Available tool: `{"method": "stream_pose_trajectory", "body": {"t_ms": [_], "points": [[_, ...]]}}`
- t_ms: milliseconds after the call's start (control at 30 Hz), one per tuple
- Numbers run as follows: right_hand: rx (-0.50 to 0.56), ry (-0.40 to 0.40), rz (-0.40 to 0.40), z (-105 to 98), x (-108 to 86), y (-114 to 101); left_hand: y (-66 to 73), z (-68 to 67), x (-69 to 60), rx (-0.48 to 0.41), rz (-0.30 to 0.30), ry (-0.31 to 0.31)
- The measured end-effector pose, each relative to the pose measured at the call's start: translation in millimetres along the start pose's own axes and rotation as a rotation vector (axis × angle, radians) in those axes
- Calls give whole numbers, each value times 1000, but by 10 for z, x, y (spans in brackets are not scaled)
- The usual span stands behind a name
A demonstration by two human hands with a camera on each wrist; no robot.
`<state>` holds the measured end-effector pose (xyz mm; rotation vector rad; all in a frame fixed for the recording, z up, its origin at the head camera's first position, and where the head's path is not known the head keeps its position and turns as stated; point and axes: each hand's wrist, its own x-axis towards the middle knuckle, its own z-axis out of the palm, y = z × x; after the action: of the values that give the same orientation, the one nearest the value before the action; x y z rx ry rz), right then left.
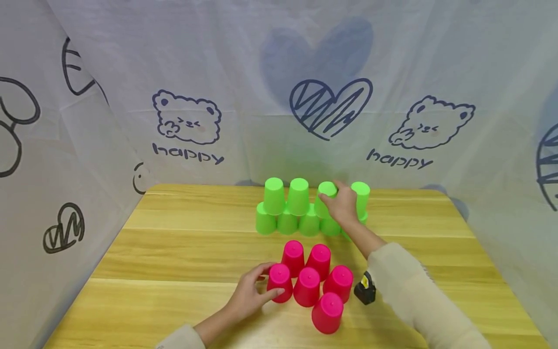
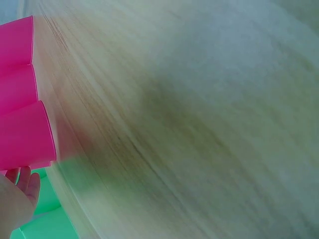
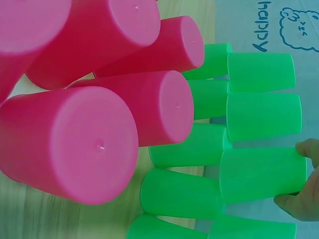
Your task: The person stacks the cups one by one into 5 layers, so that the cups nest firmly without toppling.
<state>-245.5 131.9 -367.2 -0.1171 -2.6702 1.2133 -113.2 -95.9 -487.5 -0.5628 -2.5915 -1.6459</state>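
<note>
Upside-down green cups stand in two rows at the back of the table. My right hand pinches the third cup from the left in the upper row, a green cup, with thumb and fingers near its base. That cup rests on the lower row of green cups. Closer to me, my left hand holds the leftmost front pink cup, thumb on the near side and fingers behind. In the left wrist view its curled fingers touch the pink cup's side.
Several more upside-down pink cups are grouped right of my left hand on the wooden table. A black device with a yellow mark is by my right sleeve. Behind the green cups hangs a white printed cloth.
</note>
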Motion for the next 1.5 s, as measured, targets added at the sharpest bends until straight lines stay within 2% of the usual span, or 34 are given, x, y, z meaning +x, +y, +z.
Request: {"method": "stream_pose_trajectory", "body": {"t_ms": [300, 533, 800, 1067, 1233, 1500], "points": [[-3, 32, 0, 22, 25, -9, 4, 7, -10, -7, -9, 0], [-11, 21, 14, 29, 56, -27, 18, 3, -6, -13, -21, -2], [-18, 30, -22, 45, 73, -24, 9, 4, -11, -29, -18, -10], [-40, 29, -79, 47, 55, -8, 7, -3, -14, -22, -31, -11], [-35, 68, -129, 21, 40, -14, 12, -25, 1, -10, -34, -3], [91, 154, -289, -64, -36, -89, 61, -82, 47, -12, -31, 36]]}}
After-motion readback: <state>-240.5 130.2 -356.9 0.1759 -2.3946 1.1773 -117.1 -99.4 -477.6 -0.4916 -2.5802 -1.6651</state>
